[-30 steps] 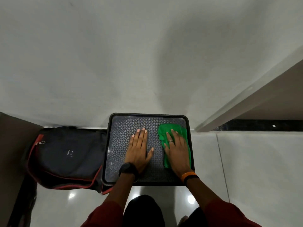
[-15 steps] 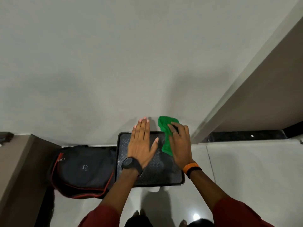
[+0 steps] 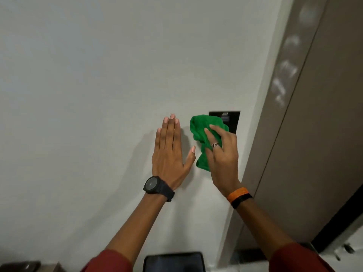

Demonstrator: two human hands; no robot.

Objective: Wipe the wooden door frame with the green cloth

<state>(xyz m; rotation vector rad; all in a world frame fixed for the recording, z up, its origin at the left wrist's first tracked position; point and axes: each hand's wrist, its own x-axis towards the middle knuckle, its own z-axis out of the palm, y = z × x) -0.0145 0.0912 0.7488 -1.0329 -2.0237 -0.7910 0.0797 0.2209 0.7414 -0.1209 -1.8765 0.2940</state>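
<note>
My right hand (image 3: 221, 154) is raised in front of the white wall and grips a crumpled green cloth (image 3: 205, 134), which bulges above and to the left of the fingers. My left hand (image 3: 170, 152) is held up flat beside it, fingers straight and together, holding nothing. The brown door frame (image 3: 275, 118) runs up the right side of the view, a short way right of the cloth and apart from it. The brown door panel (image 3: 322, 134) fills the space beyond the frame.
A black switch plate (image 3: 232, 119) is on the wall just behind the cloth. A black tray (image 3: 172, 262) sits low at the bottom centre. A dark skirting strip (image 3: 337, 218) runs along the door's base at the lower right.
Both hands rose from the black tray, the right lifting the green cloth with it. The view tilted upward, so the tray and black bag dropped out and the door frame came closer.
</note>
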